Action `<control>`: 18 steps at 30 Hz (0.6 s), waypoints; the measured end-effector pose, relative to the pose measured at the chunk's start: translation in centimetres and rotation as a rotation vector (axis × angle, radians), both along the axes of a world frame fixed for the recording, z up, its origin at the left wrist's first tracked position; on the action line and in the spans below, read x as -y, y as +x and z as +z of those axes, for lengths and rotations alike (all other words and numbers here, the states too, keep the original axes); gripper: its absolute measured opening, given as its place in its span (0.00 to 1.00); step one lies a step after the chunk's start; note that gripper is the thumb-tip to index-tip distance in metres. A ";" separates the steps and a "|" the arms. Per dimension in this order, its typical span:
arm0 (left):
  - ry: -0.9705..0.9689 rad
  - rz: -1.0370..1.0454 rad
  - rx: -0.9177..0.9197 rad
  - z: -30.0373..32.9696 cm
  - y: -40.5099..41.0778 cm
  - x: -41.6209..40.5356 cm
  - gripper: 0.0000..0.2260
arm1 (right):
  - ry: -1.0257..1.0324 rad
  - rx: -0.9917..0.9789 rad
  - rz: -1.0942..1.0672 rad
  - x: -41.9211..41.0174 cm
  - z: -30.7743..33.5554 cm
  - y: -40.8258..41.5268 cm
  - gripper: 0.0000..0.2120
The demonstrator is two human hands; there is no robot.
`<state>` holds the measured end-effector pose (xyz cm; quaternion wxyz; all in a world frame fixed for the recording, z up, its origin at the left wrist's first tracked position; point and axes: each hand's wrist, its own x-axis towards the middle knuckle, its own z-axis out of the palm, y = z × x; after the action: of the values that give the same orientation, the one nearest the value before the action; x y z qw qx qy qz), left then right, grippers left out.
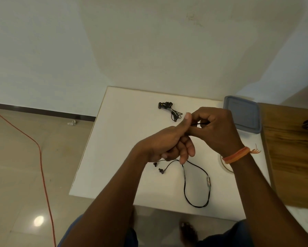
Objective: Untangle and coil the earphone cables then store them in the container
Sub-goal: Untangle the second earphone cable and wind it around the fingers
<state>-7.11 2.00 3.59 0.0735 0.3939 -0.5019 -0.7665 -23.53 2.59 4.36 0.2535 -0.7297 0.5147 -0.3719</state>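
Two hands work a thin black earphone cable (196,184) above a white table (124,139)
Left hand (165,145) curled round cable, right hand (215,127) pinching its end; light, floppy, tangles easily, so grip near plug, not earbuds (158,167)

My matt white table (124,139) carries a frosted grey plastic lid (243,114); right of the table, grained wood (292,157); left, glossy floor tiles (21,175).

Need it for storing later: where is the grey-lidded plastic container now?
The grey-lidded plastic container sits at the white table's far right corner, just beyond the right hand.
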 end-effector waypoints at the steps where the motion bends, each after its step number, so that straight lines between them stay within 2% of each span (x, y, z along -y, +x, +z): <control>1: 0.049 -0.036 -0.042 -0.1 0.3 0.1 0.37 | 0.054 0.050 0.007 0.1 -0.1 -0.1 0.05; 4: 0.208 -0.168 -0.274 0.2 1.3 0.1 0.27 | 0.234 0.280 0.043 0.2 0.0 -0.1 0.04; 6: 0.230 -0.185 -0.405 0.5 1.4 -0.1 0.25 | 0.301 0.391 0.060 0.1 0.1 0.2 0.02; 8: 0.221 -0.029 -0.544 0.7 1.0 -0.1 0.24 | 0.370 0.441 -0.019 0.2 -0.2 0.9 0.06; 10: 0.213 0.224 -0.730 0.6 0.7 0.4 0.21 | 0.483 0.510 -0.140 0.1 -0.5 1.7 0.13; 12: 0.185 0.459 -0.871 0.5 0.9 1.3 0.17 | 0.474 0.355 -0.103 -0.2 -1.1 2.3 0.16; 13: 0.154 0.544 -0.887 0.4 1.1 1.7 0.17 | 0.472 0.279 -0.056 -0.5 -1.4 2.6 0.15; 15: 0.078 0.676 -0.771 -0.1 1.4 2.2 0.24 | 0.499 0.222 0.022 -0.9 -1.7 3.3 0.14; 18: -0.171 0.767 -0.346 -0.9 1.4 2.1 0.32 | 0.503 0.088 0.076 -1.0 -1.9 4.0 0.10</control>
<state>-5.68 -0.09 2.72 0.4688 0.4100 -0.3611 -0.6941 -19.49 3.61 2.48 0.4632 -0.6455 0.5518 -0.2538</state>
